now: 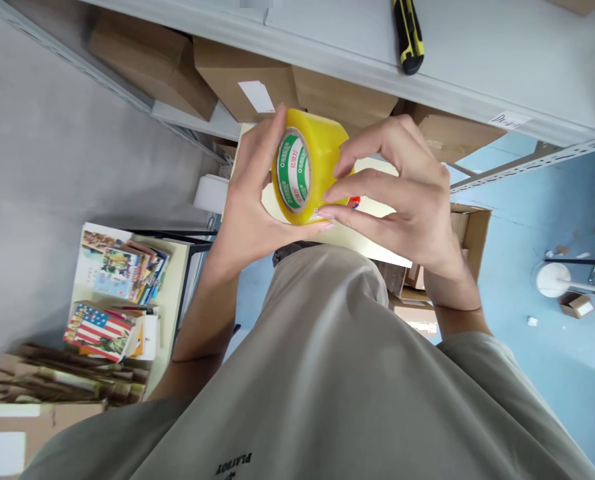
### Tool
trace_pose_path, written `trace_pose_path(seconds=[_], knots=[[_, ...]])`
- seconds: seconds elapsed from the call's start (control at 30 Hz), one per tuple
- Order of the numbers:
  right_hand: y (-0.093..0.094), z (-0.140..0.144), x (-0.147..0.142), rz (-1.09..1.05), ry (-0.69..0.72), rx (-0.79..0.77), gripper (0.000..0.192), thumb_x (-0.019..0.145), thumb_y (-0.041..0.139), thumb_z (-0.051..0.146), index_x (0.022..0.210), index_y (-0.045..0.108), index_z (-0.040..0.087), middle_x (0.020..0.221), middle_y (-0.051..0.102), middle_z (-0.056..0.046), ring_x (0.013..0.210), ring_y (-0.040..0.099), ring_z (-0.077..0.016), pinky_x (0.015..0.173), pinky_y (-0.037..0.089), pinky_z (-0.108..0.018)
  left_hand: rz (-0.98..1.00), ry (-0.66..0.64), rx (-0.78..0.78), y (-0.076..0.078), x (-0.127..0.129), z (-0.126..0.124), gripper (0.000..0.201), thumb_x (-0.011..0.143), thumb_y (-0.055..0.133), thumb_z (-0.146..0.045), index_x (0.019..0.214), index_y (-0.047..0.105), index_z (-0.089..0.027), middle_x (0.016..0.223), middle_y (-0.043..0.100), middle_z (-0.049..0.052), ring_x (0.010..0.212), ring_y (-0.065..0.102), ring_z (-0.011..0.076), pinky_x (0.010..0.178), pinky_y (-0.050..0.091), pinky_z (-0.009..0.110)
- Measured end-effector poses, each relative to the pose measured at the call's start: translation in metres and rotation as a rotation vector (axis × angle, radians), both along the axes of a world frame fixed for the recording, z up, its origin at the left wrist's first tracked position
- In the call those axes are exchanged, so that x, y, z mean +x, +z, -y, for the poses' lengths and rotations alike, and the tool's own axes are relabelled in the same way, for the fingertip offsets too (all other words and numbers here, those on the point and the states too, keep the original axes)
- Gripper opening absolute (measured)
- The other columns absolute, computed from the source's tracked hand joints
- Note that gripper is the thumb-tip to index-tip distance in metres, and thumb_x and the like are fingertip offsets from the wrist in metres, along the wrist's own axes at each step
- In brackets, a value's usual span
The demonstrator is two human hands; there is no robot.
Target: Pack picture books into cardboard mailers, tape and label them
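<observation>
Overhead, both the left hand [250, 200] and right hand [402, 193] grip a yellow tape roll [304, 167] below a shelf [477, 60] bearing a utility knife [408, 37].

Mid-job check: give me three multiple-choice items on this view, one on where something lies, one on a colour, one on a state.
1. Where does the utility knife lie?
A. on the grey shelf
B. on the blue floor
C. in a hand

2. What colour is the tape roll?
A. blue
B. yellow
C. black

3. How is the roll held?
A. by neither hand
B. by one hand only
C. between both hands

Answers:
1 A, the knife rests on the shelf top.
2 B, yellow around a green-and-white core label.
3 C, left hand and right hand both grip it.
</observation>
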State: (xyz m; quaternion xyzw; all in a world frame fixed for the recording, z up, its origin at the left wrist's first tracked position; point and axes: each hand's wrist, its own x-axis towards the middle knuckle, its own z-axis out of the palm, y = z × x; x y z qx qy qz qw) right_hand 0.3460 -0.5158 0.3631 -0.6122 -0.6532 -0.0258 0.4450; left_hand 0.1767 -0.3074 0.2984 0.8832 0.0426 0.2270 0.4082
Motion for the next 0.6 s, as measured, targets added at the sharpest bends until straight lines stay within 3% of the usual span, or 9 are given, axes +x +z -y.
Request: trace_pose_path(seconds=[0.13,0.3,0.43,0.6], knots=[[0.001,0.004,-0.006,-0.086,-0.047,-0.098,0.013,0.103,0.085,0.046,0.116,0.083,0.048,0.124,0.079,0.002,0.119,0.074,-0.0288,0.117,0.062,-0.059,-0.011,-0.021,0.020,0.005,-0.001,0.001,0.124,0.084,0.081,-0.091,0.182,0.018,-0.050,0.183,0.035,-0.004,0.170,0.036,0.0421,0.133,0.049,0.063],[0.015,0.004,-0.016,-0.353,-0.027,-0.282,0.012,0.109,0.079,0.050,0.105,0.080,0.039,0.121,0.080,0.004,0.140,0.072,-0.0314,0.129,0.054,-0.068,0.008,-0.006,0.076,0.010,-0.002,0.004,0.118,0.090,0.083,-0.082,0.182,0.020,-0.047,0.182,0.038,-0.002,0.171,0.037,0.0384,0.135,0.049,0.061],[0.023,0.002,-0.018,-0.225,-0.026,-0.314,0.018,0.115,0.068,0.039,0.099,0.077,0.036,0.115,0.081,0.006,0.127,0.078,-0.0257,0.126,0.058,-0.062,-0.038,-0.003,0.036,0.016,-0.004,0.008,0.116,0.091,0.084,-0.082,0.182,0.021,-0.046,0.183,0.037,-0.002,0.173,0.035,0.0395,0.135,0.050,0.062],[0.016,0.004,-0.014,0.207,-0.057,-0.280,0.023,0.123,0.049,0.036,0.122,0.069,0.025,0.126,0.078,-0.003,0.122,0.077,-0.0259,0.104,0.069,-0.055,-0.045,-0.018,0.013,0.020,-0.004,0.009,0.119,0.086,0.092,-0.075,0.181,0.027,-0.047,0.181,0.042,0.002,0.171,0.038,0.0386,0.131,0.055,0.057]])
